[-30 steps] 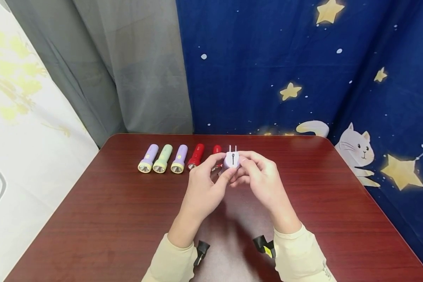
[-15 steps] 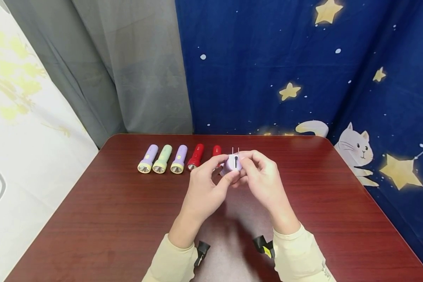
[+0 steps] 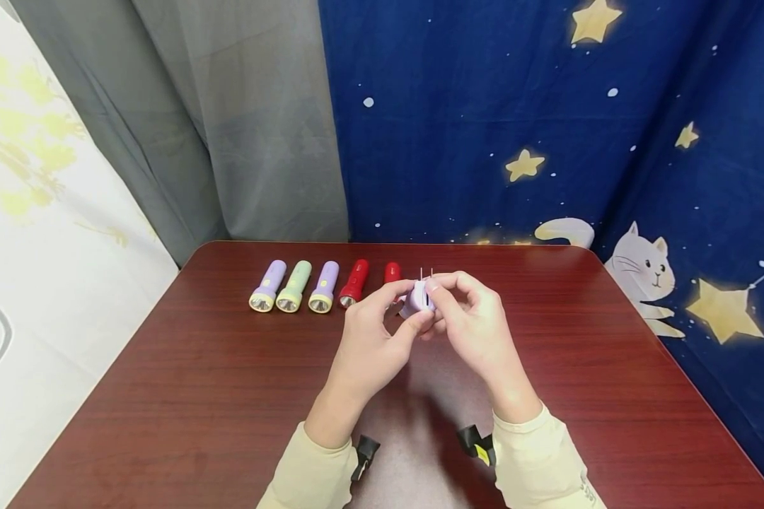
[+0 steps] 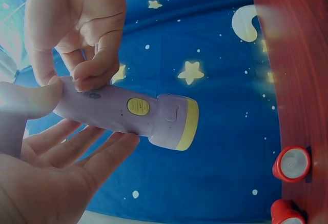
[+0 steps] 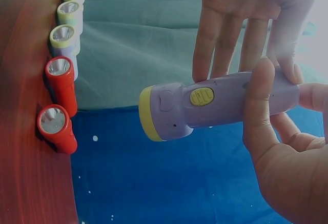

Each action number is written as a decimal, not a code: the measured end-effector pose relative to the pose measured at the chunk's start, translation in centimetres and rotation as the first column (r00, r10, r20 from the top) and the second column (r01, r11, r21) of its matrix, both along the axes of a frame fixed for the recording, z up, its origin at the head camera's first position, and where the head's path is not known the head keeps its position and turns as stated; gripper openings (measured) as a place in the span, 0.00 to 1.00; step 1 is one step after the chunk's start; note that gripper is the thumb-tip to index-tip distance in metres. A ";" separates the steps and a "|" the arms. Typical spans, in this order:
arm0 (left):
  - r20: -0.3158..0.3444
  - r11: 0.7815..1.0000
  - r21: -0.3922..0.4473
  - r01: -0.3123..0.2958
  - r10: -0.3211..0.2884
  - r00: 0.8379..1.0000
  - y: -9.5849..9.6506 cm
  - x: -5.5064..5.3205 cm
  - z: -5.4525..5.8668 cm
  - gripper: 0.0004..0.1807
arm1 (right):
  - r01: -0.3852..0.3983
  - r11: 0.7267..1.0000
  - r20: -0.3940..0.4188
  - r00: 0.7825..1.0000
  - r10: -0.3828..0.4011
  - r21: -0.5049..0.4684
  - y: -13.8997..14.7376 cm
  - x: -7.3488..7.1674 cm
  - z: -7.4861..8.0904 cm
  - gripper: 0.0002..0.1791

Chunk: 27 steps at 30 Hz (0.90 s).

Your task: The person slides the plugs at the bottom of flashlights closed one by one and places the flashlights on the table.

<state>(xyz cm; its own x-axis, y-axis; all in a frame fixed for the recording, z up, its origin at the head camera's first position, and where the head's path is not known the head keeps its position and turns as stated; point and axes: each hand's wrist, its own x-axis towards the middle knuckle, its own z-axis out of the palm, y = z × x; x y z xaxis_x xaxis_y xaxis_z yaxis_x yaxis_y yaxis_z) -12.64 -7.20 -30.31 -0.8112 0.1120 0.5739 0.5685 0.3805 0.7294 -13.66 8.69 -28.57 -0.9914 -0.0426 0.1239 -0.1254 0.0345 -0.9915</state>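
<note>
A purple flashlight (image 3: 414, 302) with a yellow lens ring is held up above the table, its tail end turned toward me. Two thin metal plug prongs (image 3: 426, 273) stick out of that tail, which has a dark slot. My left hand (image 3: 372, 346) holds the body between thumb and fingers. On the other side, my right hand (image 3: 474, 329) grips the tail, its thumb pressed over the upper part of the slot. The yellow switch (image 4: 138, 106) on the flashlight's side shows in the left wrist view, where the left fingers support the body from below.
Several flashlights lie in a row at the back left of the brown table (image 3: 229, 403): a purple one (image 3: 271, 277), a green one (image 3: 296, 280), another purple one (image 3: 327, 279), and two red ones, one nearer left (image 3: 357, 276) and one partly behind my left hand (image 3: 392, 271).
The flashlight's tail has shifted slightly right and turned a little. My right thumb has moved onto the slot, covering the dark knob that showed before. The row of flashlights stays put.
</note>
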 end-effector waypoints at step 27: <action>-0.112 1.000 -0.008 -0.002 0.001 0.994 0.3 0.1 -0.3 0.19 | -0.029 1.000 -0.042 0.999 0.029 0.010 0.5 0.1 0.1 0.11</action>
<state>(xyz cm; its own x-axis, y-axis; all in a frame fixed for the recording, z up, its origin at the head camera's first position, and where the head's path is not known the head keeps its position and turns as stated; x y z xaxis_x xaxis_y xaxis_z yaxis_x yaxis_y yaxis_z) -12.56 -6.92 -30.56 -0.7422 0.1158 0.6600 0.6457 0.3872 0.6582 -13.57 9.17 -28.45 -0.9836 -0.0729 0.1647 -0.1679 0.0399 -0.9850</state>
